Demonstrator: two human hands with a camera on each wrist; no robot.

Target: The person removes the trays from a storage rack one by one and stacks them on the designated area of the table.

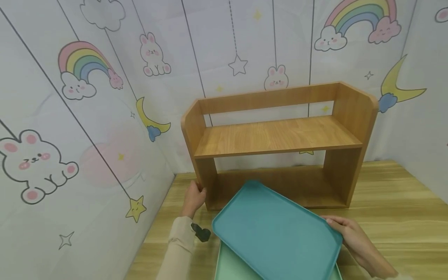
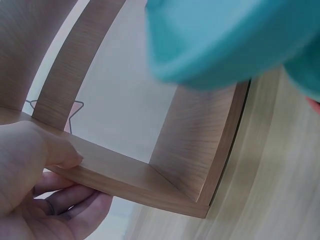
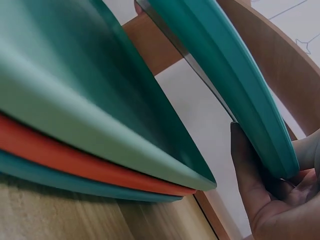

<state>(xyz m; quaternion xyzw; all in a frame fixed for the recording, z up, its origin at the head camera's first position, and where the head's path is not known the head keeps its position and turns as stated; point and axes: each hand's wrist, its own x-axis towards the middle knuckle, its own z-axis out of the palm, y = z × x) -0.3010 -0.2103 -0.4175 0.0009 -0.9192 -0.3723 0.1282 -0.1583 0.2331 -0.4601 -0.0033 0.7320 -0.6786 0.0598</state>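
Observation:
A two-level wooden shelf [image 1: 276, 136] stands on the table against the back wall. My left hand [image 1: 194, 196] grips the lower front edge of its left side panel [image 2: 125, 175], thumb on one face and fingers [image 2: 65, 202] on the other. My right hand [image 1: 350, 233] holds the right corner of a teal tray [image 1: 276, 233], lifted and tilted with its far end at the shelf's lower opening. In the right wrist view that hand [image 3: 270, 200] pinches the tray's rim [image 3: 235, 65]. Under it lies a stack: a light green tray [image 3: 75, 85], an orange tray [image 3: 75, 160] and another teal tray [image 3: 60, 182].
The wooden table [image 1: 392, 194] runs to the right of the shelf. Walls with cartoon wallpaper [image 1: 87, 116] close in on the left, back and right. The light green tray [image 1: 227, 266] reaches the near edge of the view. A small black device [image 1: 201, 232] sits at my left wrist.

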